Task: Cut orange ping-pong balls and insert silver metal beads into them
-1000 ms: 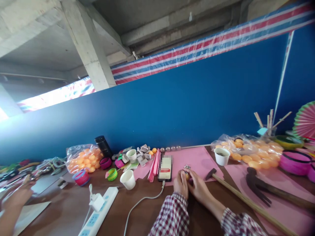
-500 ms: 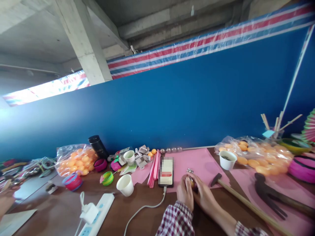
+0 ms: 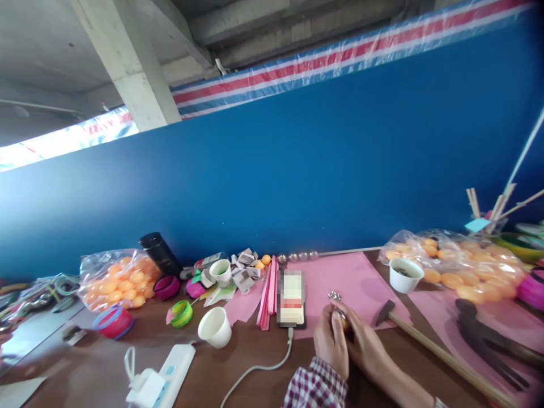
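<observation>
My left hand [image 3: 331, 341] and my right hand [image 3: 366, 343] are together over the near edge of a pink sheet [image 3: 352, 277], fingers closed. Between them is a small shiny metal piece [image 3: 343, 321], gold-brown and rounded. A silvery beaded or scalloped part [image 3: 334, 296] shows just beyond the fingertips. Fingers cover most of the piece, so its kind cannot be made out. Left of the hands lies a phone [image 3: 292, 297], its screen blurred, with a white cable [image 3: 259, 368] plugged in. To the right, a hammer [image 3: 386, 310] with a wooden handle lies partly on the pink sheet.
A claw hammer [image 3: 488, 340] lies at the right, near a white cup [image 3: 406, 275] and bagged orange balls [image 3: 471, 266]. Leftward are a paper cup [image 3: 215, 327], power strip [image 3: 176, 368], folded pink strips [image 3: 267, 294], another ball bag [image 3: 121, 283] and a black bottle [image 3: 160, 252].
The view has shifted slightly, so most table things at the right sit farther right. Both hands stay together around the metal piece, with little change in grip.
</observation>
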`<act>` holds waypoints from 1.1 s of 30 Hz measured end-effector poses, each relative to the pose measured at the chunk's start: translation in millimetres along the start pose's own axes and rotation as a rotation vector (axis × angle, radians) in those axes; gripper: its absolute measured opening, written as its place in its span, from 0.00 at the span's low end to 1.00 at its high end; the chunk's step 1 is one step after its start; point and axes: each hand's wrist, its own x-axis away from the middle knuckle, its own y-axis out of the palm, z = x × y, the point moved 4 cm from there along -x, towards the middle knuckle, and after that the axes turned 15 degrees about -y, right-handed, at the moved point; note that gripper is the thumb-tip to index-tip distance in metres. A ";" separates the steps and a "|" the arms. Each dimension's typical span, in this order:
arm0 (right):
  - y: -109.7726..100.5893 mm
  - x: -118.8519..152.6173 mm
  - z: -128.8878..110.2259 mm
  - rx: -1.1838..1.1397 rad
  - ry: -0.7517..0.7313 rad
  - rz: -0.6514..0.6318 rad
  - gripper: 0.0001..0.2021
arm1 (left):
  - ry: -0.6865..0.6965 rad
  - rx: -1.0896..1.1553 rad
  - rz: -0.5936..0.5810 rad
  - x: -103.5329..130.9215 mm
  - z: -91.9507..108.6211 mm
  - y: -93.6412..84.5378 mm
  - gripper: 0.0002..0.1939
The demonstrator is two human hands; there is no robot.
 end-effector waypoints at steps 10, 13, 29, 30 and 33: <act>1.2 3.2 3.9 0.005 0.018 -0.012 0.27 | -0.044 -0.050 0.007 0.5 2.4 -0.2 0.23; 1.7 4.3 5.8 0.014 0.033 -0.008 0.27 | -0.045 -0.051 -0.004 1.5 5.0 -0.6 0.23; 10.6 15.0 21.0 0.016 0.077 -0.025 0.26 | -0.112 -0.062 -0.036 -0.2 -0.5 -0.1 0.23; 10.7 15.1 21.2 0.016 0.083 -0.027 0.26 | -0.110 -0.064 -0.037 -0.4 -1.0 -0.2 0.23; 9.0 13.3 18.2 0.019 0.094 -0.023 0.26 | -0.092 -0.073 -0.048 -1.0 -1.6 -0.2 0.23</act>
